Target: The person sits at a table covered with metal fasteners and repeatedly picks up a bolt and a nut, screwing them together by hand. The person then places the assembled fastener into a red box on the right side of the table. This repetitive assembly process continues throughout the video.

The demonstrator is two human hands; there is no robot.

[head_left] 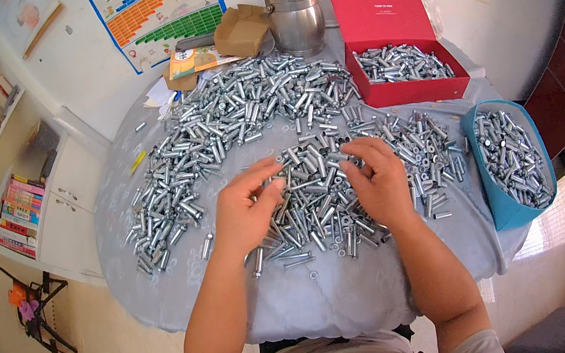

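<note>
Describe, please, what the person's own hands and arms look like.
The left hand and right hand are bare, without gloves; no watch or bracelet shows. Short, pale grey sleeves leave both forearms uncovered.

Silvery metal bolts and cylindrical sleeves [307, 218], loose and overlapping at mixed angles, form a shallow heap between the left fingers [261, 171] and the right fingers [371, 151], spreading toward the wearer below both, with a small ring-shaped piece [314, 274] lying apart at the near edge.
</note>
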